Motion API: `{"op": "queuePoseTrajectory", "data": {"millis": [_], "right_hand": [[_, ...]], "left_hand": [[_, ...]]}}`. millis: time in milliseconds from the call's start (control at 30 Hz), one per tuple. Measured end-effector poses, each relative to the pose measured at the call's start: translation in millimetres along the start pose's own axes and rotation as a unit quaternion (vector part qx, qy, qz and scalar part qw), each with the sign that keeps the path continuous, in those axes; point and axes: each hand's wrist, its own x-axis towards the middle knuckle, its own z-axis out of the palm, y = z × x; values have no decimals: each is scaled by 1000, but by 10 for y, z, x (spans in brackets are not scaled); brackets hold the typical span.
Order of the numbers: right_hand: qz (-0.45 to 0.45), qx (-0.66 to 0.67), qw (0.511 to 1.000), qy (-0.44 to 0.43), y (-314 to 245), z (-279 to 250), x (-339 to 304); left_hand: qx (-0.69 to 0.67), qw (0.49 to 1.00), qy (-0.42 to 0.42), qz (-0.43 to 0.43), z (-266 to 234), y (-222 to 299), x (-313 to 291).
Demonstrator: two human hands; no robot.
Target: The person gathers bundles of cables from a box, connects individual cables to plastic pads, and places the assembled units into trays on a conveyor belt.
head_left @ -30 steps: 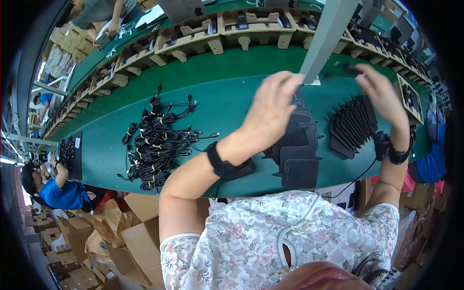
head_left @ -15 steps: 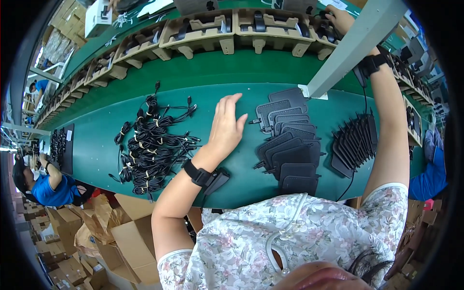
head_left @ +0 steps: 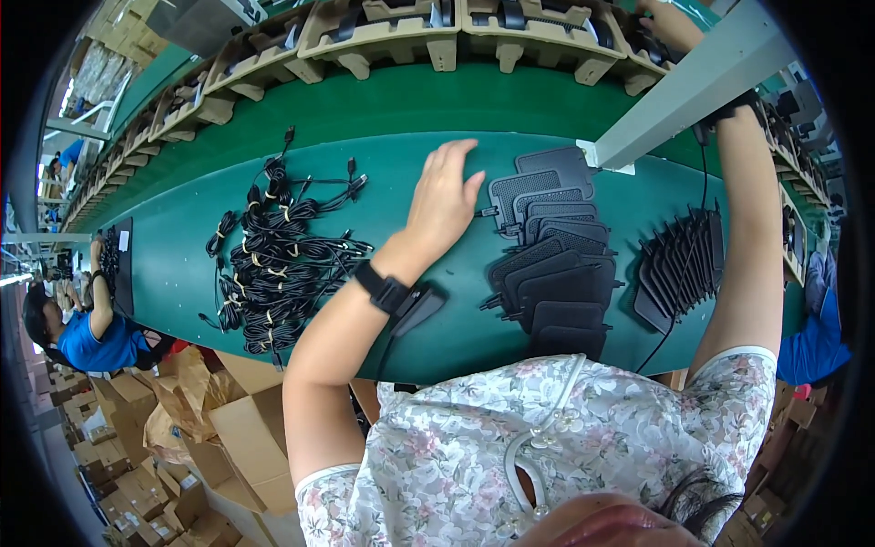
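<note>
1. Reaching past the grey post (head_left: 697,87), the right hand (head_left: 673,25) is at a tan moulded-pulp tray (head_left: 645,78); a second ago it is nearer the body, above the upright row of thin black panels (head_left: 679,272).
2. Its fingertips sit by dark parts in that tray, close to the upper edge of the view; I cannot tell whether they grip anything.
3. The left hand (head_left: 444,201) is empty, its fingers near one another and its thumb spread away; it now hovers clear of the overlapping flat black panels (head_left: 570,278), which it partly covers a second ago.
4. Those panels lie just right of the left fingers, pegs sticking out at their sides.
5. The heap of tied black cables (head_left: 283,273) lies left of these fingers, looking unchanged.
</note>
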Motion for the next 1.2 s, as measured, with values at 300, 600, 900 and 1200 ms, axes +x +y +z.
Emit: {"op": "queuePoseTrajectory", "data": {"millis": [300, 600, 900, 1200], "right_hand": [[322, -374, 851, 178, 226, 764, -131], [303, -449, 840, 22, -478, 819, -31], [438, -310, 834, 131, -307, 709, -121], [-83, -375, 923, -22, -170, 403, -352]], "left_hand": [[85, 977, -197, -13, 362, 187, 537], [92, 957, -260, -92, 286, 126, 554], [-159, 913, -296, -230, 243, 8, 523], [-152, 960, -135, -190, -121, -135, 515]]}}
